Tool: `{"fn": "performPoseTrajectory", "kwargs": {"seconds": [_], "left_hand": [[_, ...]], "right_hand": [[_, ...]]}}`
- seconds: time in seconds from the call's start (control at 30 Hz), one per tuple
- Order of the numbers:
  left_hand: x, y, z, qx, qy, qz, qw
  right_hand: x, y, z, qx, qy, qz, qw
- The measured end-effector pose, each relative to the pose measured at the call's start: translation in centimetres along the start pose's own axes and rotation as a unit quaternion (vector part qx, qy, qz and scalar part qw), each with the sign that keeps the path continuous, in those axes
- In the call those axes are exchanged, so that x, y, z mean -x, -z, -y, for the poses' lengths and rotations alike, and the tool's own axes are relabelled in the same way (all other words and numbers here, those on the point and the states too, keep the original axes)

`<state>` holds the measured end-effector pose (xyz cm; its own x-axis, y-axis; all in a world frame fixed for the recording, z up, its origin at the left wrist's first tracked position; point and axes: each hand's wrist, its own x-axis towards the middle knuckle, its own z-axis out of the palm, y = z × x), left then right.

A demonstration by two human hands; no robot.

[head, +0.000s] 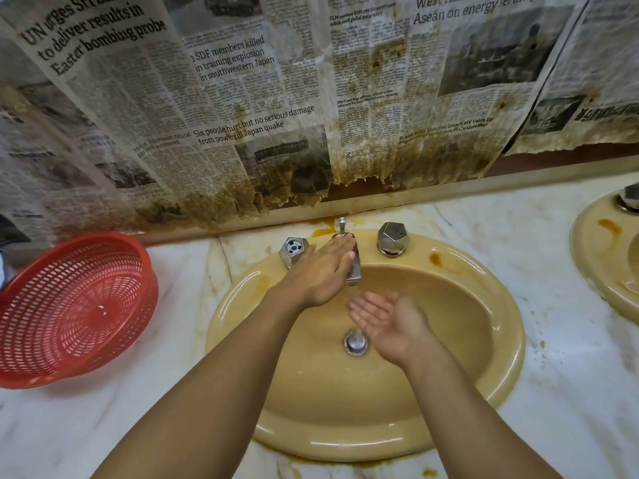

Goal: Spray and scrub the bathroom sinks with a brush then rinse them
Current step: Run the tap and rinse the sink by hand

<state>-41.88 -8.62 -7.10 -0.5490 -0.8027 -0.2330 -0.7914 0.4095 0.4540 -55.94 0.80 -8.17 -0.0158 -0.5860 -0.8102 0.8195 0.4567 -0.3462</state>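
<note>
At 12 o'clock of the beige sink (449,382), my left grip (325,271) lies flat, released, on the faucet spout (356,269). The right grip (383,319) is cupped, holding nothing, under it. Prob. rinse step. Next: turn a knob (393,238) for water; brush not in view.

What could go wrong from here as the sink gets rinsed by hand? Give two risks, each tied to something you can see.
1. The right hand is cupped under the spout, where the left hand rests; water flung from it could soak the newspaper hanging close behind, already stained and torn along its lower edge.
2. The orange stain on the sink rim may survive a hand rinse; no brush is in view.
</note>
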Motion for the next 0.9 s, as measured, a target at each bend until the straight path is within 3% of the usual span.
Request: {"fn": "performPoseTrajectory", "kwargs": {"seconds": [0.07,0.3,0.43,0.63,0.77,0.9], "left_hand": [[0.1,-0.3,-0.4,0.021,0.011,-0.005,1.000],[4.8,-1.2,-0.6,0.008,-0.078,-0.015,0.997],[1.3,-0.6,0.1,0.029,-0.035,-0.012,0.999],[-1.5,0.3,-0.4,0.115,0.031,-0.022,0.993],[-0.7,-0.6,-0.8,0.200,0.050,-0.040,0.978],[1.3,-0.7,0.6,0.346,0.057,-0.061,0.934]], "right_hand": [[-0.4,-0.2,-0.7,-0.024,-0.030,0.011,0.999],[-0.6,0.4,-0.2,-0.056,-0.031,0.015,0.998],[1.2,0.6,1.3,-0.043,0.028,0.000,0.999],[5.1,-3.5,3.4,0.053,0.134,0.095,0.985],[3.9,-2.8,2.9,0.054,0.154,0.035,0.986],[1.3,-0.3,1.5,0.070,0.128,-0.031,0.989]]}}
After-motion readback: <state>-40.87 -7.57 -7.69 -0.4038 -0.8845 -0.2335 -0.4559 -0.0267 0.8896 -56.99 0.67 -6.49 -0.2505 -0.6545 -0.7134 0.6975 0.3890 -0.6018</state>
